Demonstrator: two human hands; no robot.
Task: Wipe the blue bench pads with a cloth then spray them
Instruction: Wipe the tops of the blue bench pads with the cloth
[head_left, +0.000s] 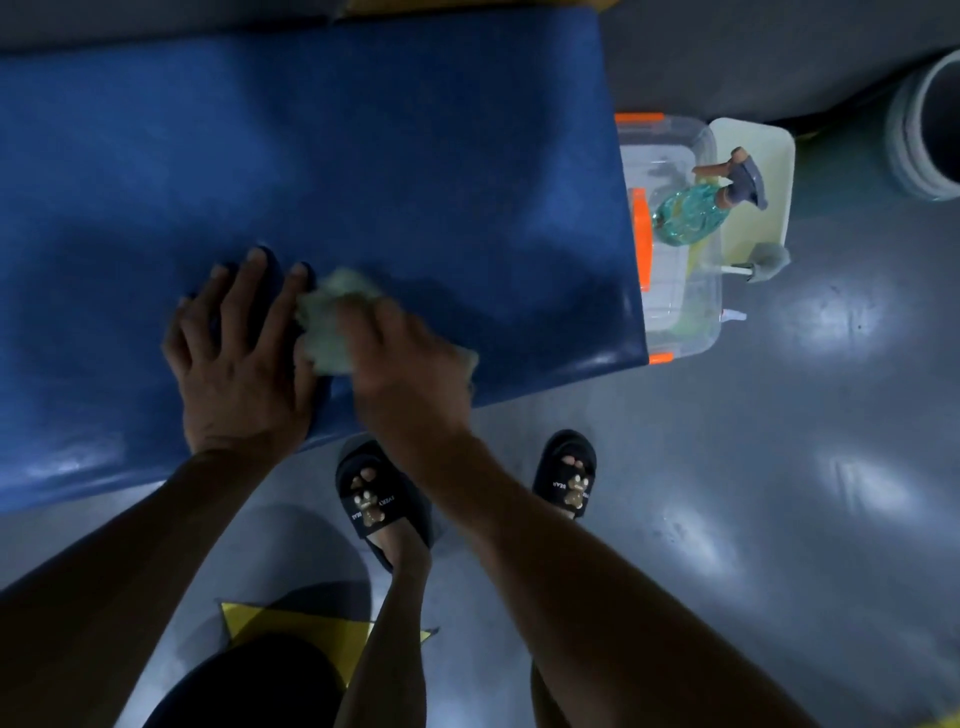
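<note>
Blue bench pad (363, 130): left hand (244, 358) flat; right hand (410, 364) grip bunches cloth (332, 322); slipper (371, 499) reads "BEAR".

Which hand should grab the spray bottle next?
Probably the right hand. The spray bottle stands in the clear box past the bench pad's right end, on that hand's side. The left hand rests flat farther away.

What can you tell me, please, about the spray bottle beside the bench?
The spray bottle has a clear teal, rounded body that looks like plastic, with a brownish neck and trigger and a grey-blue nozzle head. It leans tilted inside a clear storage bin with orange latches, on the floor just past the blue bench pad end. No hand touches it.
</note>
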